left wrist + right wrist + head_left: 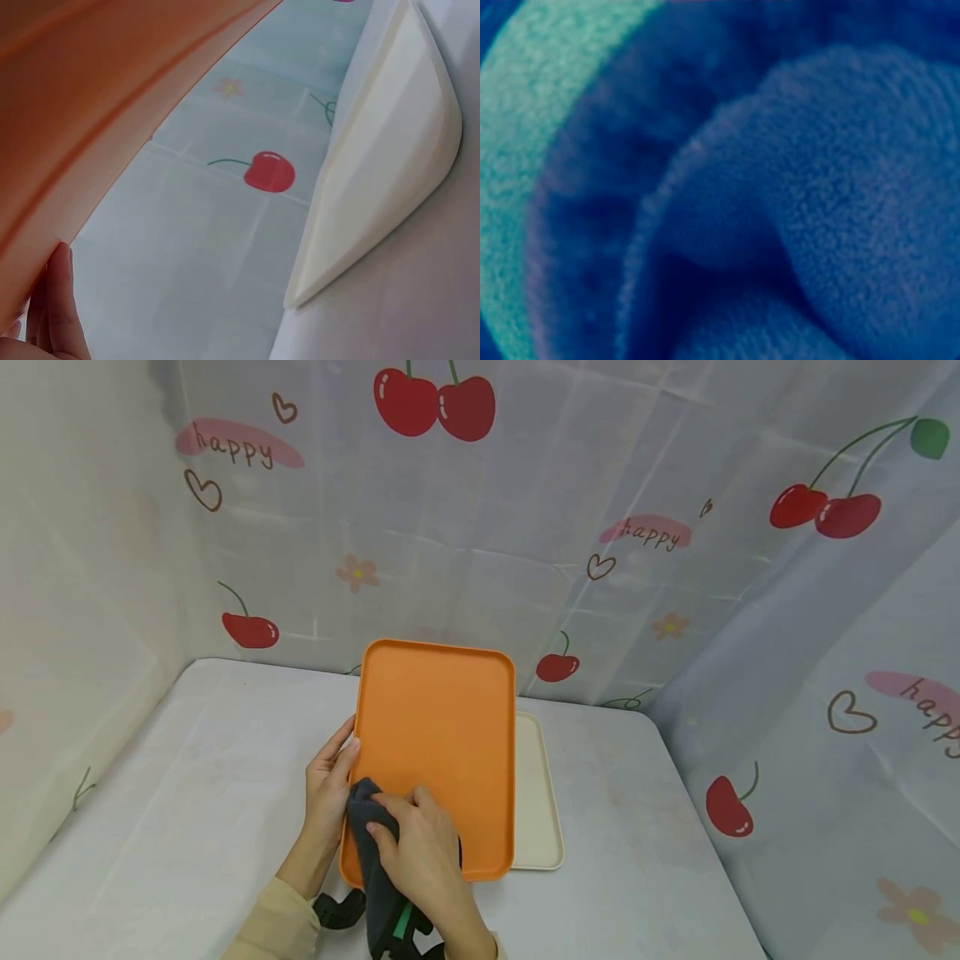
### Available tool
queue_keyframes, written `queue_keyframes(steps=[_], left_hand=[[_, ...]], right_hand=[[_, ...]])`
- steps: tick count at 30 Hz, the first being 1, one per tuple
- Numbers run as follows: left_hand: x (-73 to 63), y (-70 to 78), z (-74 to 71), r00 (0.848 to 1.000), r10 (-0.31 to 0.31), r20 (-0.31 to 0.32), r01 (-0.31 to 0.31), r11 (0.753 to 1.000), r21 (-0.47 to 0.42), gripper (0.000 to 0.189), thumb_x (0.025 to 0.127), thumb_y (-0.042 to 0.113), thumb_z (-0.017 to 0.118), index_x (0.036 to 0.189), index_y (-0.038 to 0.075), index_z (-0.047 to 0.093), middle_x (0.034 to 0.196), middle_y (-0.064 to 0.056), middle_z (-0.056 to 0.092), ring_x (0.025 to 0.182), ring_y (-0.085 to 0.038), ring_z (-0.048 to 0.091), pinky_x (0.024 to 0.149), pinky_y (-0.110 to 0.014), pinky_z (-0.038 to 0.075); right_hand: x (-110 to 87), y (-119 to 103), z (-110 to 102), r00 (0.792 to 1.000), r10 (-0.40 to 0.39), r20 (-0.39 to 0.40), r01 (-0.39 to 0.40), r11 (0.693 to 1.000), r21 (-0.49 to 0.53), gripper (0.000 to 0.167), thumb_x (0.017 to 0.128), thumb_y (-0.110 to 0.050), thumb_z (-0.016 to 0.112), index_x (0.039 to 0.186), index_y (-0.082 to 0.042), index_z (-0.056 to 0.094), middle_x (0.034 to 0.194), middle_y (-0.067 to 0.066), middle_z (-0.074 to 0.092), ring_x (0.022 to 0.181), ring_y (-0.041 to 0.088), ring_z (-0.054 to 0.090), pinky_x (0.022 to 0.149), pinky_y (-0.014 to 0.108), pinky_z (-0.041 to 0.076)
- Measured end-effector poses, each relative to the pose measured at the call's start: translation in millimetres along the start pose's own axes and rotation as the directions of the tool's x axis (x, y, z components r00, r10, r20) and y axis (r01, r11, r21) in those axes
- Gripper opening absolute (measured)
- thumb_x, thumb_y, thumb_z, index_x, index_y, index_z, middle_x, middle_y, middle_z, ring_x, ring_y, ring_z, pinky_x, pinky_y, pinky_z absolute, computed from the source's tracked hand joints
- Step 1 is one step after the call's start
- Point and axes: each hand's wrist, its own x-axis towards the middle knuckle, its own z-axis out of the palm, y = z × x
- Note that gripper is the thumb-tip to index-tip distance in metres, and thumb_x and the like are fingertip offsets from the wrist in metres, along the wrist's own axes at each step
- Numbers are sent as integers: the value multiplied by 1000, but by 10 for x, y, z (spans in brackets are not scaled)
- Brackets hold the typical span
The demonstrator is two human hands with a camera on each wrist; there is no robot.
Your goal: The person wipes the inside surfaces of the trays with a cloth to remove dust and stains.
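Observation:
An orange tray [442, 727] is held up off the table, tilted, by my left hand [327, 785], which grips its left edge. In the left wrist view, the fingers [64, 307] of that hand lie against the tray's underside [97, 112]. My right hand [423, 852] holds a dark blue-grey cloth [369, 835] with a green stripe against the tray's lower left part. Folds of the cloth [855, 165] fill the right wrist view and hide the right fingers there. Behind the orange tray lies a cream tray [536, 802], partly covered.
The cream tray [390, 150] rests on the white table [637, 827], to the right of the orange one. Curtains [480, 527] printed with cherries and hearts stand behind and at both sides of the table. A black wrist-camera mount [339, 910] sits by my left wrist.

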Motion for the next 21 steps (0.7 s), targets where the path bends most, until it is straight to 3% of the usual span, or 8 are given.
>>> queue_keyframes(steps=[4,11,21], left_hand=[[-2,5,-1,1000,12,-5,-12,1000,-3,47,101,26,55,146,14,47,129,14,62,111,-4,63,88,-20,55],[3,8,-19,999,22,-35,-21,1000,22,46,101,25,54,145,14,48,116,12,66,98,-5,67,81,-20,57],[2,48,-45,999,19,-45,-18,999,27,47,101,25,55,145,13,48,112,11,67,92,-5,68,77,-20,58]], right_hand=[[-13,1,-9,1000,9,-15,-9,1000,-15,30,87,-30,74,117,-29,72,78,-6,51,57,2,37,48,15,31],[-67,57,-49,998,58,-28,-58,998,-35,30,86,-30,76,115,-29,73,78,-5,50,57,3,38,49,16,31],[-173,301,-180,982,171,-86,-173,985,-19,31,86,-28,75,117,-25,73,79,-3,47,53,6,35,46,19,30]])
